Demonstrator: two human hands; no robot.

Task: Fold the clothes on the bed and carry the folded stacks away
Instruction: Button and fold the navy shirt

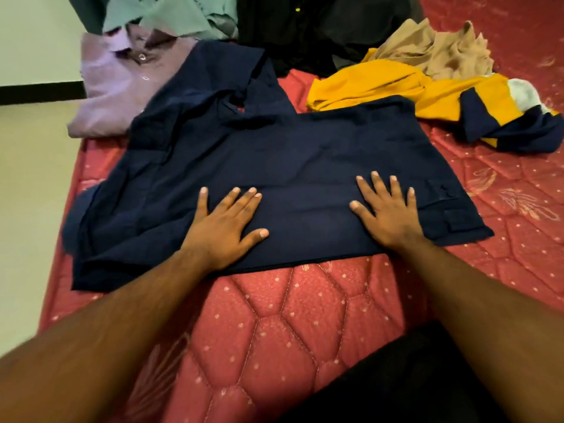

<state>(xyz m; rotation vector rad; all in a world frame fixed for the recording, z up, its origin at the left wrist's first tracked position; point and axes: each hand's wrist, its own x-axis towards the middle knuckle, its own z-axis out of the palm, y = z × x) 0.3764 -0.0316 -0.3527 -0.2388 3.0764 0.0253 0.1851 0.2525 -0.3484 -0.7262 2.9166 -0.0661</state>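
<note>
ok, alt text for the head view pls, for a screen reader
Both hands, left hand and right hand, press flat on a navy shirt spread on a red quilted mattress. A folded lilac shirt lies beyond it on the left, crumpled yellow clothing on the right.

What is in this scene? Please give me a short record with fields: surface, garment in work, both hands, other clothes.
surface: red quilted mattress
garment in work: navy shirt, spread flat, partly folded
left hand: open, palm pressing flat on the navy shirt
right hand: open, palm pressing flat on the navy shirt
folded already: lilac shirt at the far left corner
unfolded: yellow and navy garment, tan garment, black garment, green shirt
</note>
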